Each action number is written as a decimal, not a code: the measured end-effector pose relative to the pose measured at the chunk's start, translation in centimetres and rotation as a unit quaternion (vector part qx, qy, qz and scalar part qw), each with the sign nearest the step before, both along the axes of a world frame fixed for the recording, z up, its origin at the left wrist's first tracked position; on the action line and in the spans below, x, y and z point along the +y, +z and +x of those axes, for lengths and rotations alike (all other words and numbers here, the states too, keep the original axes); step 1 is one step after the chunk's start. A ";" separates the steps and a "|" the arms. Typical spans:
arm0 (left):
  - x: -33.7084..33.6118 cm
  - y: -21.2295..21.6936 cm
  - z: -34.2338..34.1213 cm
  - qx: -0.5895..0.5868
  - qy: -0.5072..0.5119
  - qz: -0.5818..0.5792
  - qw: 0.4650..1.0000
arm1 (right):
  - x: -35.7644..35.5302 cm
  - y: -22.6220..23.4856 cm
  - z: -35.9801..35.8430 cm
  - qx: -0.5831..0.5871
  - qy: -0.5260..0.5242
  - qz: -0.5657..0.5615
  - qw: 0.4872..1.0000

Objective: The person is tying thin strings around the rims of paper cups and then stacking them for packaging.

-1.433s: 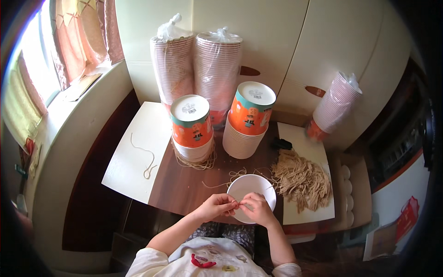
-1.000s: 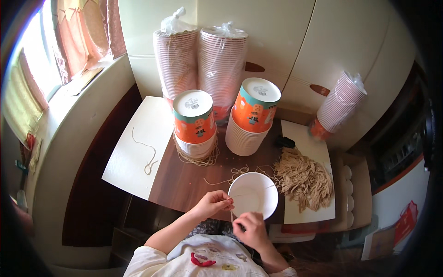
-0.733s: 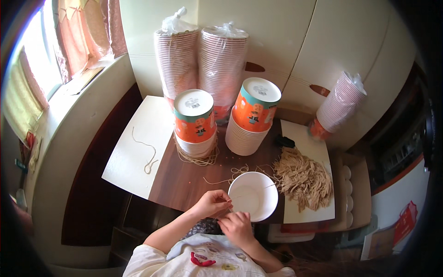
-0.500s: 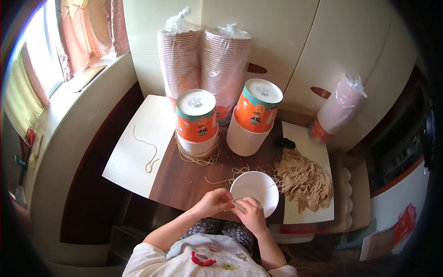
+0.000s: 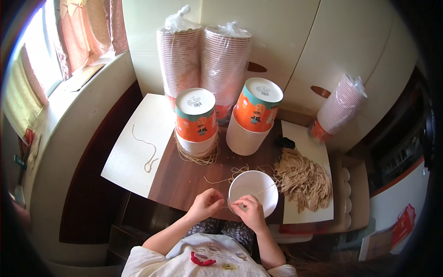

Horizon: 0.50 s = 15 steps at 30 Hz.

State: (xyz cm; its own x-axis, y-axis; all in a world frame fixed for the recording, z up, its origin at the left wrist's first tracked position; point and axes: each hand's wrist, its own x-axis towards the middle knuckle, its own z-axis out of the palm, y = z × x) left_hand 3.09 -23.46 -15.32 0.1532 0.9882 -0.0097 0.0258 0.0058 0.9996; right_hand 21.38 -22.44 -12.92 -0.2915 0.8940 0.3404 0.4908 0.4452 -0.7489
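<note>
Closest to the person, the left hand (image 5: 206, 203) and the right hand (image 5: 248, 211) meet at the near rim of a white paper cup (image 5: 254, 191), which stands on the near edge of the brown surface (image 5: 184, 177). Both hands are closed in a pinch on a thin piece of string (image 5: 265, 189) that runs across the cup's mouth. Just to the right lies a heap of beige strings (image 5: 302, 180) on a white sheet (image 5: 310, 214). Farther back stand two stacks of orange printed cups (image 5: 196, 120), upside down, with some loose strings around the left one. On the left a single string (image 5: 146, 150) lies on a white board (image 5: 134, 143). Behind, against the wall, are tall cup stacks wrapped in plastic (image 5: 203, 60).
</note>
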 end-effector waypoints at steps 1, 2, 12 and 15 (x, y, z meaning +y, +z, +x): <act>-0.4 -0.4 -0.1 0.068 0.022 0.008 0.997 | 0.1 -0.1 0.0 0.000 0.002 -0.009 1.000; -0.8 -0.6 0.0 0.108 0.021 0.027 0.994 | 0.2 -0.1 0.0 -0.001 0.004 -0.017 1.000; -1.7 -2.5 1.7 0.224 0.075 0.137 0.962 | 0.3 -0.1 -0.2 -0.001 0.019 -0.046 0.999; -1.7 -1.8 1.9 0.157 0.108 0.144 0.971 | 0.3 -0.1 0.0 -0.005 0.018 -0.048 0.999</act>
State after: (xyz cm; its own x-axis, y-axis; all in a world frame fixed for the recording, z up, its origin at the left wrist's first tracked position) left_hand 4.95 -25.15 -17.11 -0.0237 0.9655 0.2594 0.3595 -0.2339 0.9033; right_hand 21.36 -22.14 -12.98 -0.3274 0.9111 0.2503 0.4828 0.3890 -0.7846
